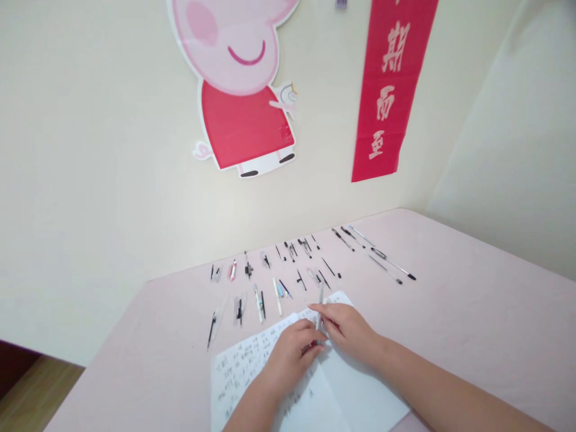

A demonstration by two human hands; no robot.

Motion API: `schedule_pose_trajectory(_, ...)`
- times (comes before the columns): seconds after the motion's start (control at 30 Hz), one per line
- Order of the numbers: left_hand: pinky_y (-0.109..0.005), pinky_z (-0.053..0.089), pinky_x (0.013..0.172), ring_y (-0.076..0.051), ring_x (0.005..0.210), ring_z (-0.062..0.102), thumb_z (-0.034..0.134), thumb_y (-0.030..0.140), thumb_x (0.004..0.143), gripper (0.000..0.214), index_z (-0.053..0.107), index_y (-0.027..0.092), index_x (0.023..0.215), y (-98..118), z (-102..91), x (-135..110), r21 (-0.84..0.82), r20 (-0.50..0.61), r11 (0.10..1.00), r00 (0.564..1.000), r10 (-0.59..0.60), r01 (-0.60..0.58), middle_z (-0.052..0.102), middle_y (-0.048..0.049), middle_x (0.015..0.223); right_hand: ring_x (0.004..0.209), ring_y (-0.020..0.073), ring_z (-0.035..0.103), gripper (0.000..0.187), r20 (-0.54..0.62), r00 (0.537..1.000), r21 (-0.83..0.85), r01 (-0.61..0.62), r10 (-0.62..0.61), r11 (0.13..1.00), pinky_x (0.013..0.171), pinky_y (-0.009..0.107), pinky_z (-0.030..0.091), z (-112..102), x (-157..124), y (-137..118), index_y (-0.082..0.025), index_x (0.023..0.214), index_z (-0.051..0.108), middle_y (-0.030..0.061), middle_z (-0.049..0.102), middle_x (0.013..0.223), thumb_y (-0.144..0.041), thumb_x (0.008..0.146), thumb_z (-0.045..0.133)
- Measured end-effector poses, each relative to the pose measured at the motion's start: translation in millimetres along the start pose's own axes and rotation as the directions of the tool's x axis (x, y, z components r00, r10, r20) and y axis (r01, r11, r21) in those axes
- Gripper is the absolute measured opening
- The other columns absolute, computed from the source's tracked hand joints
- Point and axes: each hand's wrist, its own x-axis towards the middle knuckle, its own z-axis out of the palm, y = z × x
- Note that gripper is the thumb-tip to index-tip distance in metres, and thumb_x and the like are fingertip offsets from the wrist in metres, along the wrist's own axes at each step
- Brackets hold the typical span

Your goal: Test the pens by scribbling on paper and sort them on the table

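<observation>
While the left hand (pixel 292 354) & right hand (pixel 348 327) are pinching one slim grey pen (pixel 320 297), it's hovering just over the white open notebook (pixel 243 372).
Both hands are closing fingers on the pen, its far end pointing away. I'd judge it's going best w/ a short grip, staying low over the page, so nothing's rolling off across the pink tabletop (pixel 472 312). Count: 1 pen held, 1 notebook, approx. two dozen loose pens & pen parts (pixel 278 297) lying in two rows beyond; too small for an exact no.
</observation>
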Motion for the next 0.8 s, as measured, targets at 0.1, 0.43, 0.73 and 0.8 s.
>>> schedule_pose_trajectory(0.1,-0.024,0.043,0.074,-0.014,0.078,0.057,0.059,0.014,0.079,0.016,0.07,0.021,0.088,-1.0,-1.2,0.5,0.001,0.0,1.0,1.0,-0.01,0.01,0.061,-0.0029,0.084,0.078,0.0163,0.06,0.044,0.02,1.0,0.01,0.018,-0.018,1.0,0.074,0.029,0.045,2.2,-1.5,-1.0,-0.017,0.12,0.057,0.0068,0.068,0.089,-0.011,0.081,0.039)
schedule_pose_trajectory(0.43,-0.024,0.042,0.073,-0.014,0.077,0.056,0.063,0.013,0.076,0.014,0.071,0.02,0.085,-4.5,0.8,0.8,-0.003,0.017,1.0,1.0,-0.026,0.026,0.061,-0.0031,0.083,0.086,0.0174,0.06,0.038,0.028,0.999,0.153,-0.042,0.038,0.987,0.08,0.031,0.046,0.5,-2.9,-15.4,-0.015,0.116,0.059,0.0088,0.066,0.096,-0.014,0.084,0.039)
schedule_pose_trajectory(0.73,-0.026,0.042,0.08,-0.016,0.087,0.056,0.064,0.016,0.075,0.032,0.067,0.025,0.105,3.1,-2.9,0.6,-0.051,0.081,0.997,0.995,-0.058,0.062,0.06,-0.0041,0.099,0.068,0.0145,0.057,0.021,-0.103,0.946,0.309,-0.263,0.307,0.914,0.062,0.026,0.045,0.5,13.3,-1.3,-0.017,0.094,0.059,0.0031,0.062,0.077,-0.027,0.083,0.044)
schedule_pose_trajectory(0.8,-0.027,0.042,0.083,-0.017,0.091,0.056,0.063,0.017,0.077,0.03,0.067,0.026,0.106,3.5,-3.4,0.7,-0.052,0.084,0.997,0.995,-0.05,0.054,0.061,-0.0045,0.099,0.058,0.0125,0.055,0.025,-0.082,0.922,0.39,-0.319,0.378,0.864,0.054,0.023,0.044,-3.9,20.6,11.6,-0.018,0.101,0.054,0.0004,0.059,0.071,-0.031,0.085,0.04)
